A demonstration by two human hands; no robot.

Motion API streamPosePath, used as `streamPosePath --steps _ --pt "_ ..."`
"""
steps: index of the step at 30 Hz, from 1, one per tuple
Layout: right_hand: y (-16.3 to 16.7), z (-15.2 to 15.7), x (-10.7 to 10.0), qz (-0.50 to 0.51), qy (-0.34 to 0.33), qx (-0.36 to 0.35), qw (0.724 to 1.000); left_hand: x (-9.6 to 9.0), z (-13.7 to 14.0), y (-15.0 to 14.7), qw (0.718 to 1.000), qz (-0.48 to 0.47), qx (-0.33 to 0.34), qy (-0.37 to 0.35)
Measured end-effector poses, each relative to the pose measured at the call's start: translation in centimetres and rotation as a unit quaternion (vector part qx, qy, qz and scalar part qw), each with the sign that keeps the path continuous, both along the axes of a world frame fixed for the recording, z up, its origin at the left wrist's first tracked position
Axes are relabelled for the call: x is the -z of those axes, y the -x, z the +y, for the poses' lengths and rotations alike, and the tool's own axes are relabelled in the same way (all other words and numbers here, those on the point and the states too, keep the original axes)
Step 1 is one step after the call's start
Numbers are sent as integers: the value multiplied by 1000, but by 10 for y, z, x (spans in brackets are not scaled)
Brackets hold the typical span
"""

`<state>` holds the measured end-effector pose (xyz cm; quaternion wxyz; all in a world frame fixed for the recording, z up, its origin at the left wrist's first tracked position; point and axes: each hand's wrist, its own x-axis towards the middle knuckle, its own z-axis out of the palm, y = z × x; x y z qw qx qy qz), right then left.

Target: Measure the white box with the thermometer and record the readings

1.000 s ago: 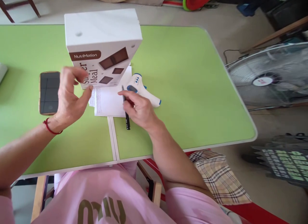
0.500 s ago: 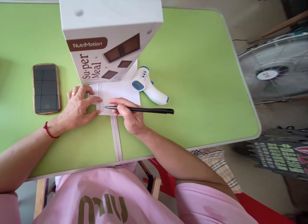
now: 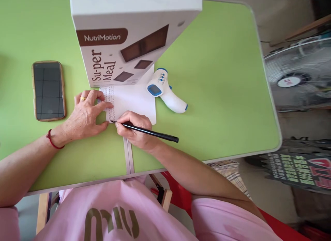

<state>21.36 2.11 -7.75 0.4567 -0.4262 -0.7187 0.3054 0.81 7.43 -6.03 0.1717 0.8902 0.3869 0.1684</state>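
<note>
A black pen is gripped in my right hand, its tip at the near left edge of a white sheet of paper. Rows of small handwriting run along the paper's left side. My left hand rests over that side, fingers spread, fingertips touching the paper. Just beyond my hands stands a tall white NutriMotion box, covering the far part of the sheet. A white and blue infrared thermometer lies at the paper's right edge.
A phone in a brown case lies left of my left hand. The green table has a metal seam in front of me. Off its right side stand a fan and a dark printed bag.
My right hand has moved the pen tip down to the paper's near edge, and the pen's back end has swung toward me. The view has shifted slightly; my left hand stays on the paper.
</note>
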Motion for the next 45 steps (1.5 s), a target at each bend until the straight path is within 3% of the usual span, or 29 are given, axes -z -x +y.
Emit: streamPosePath --steps 19,45 --pt "0 3 1 -55 -36 -13 998 1 0 -1 1000 6 -2 0" --pt "0 3 2 -47 -24 -1 999 1 0 -2 1000 12 -7 6"
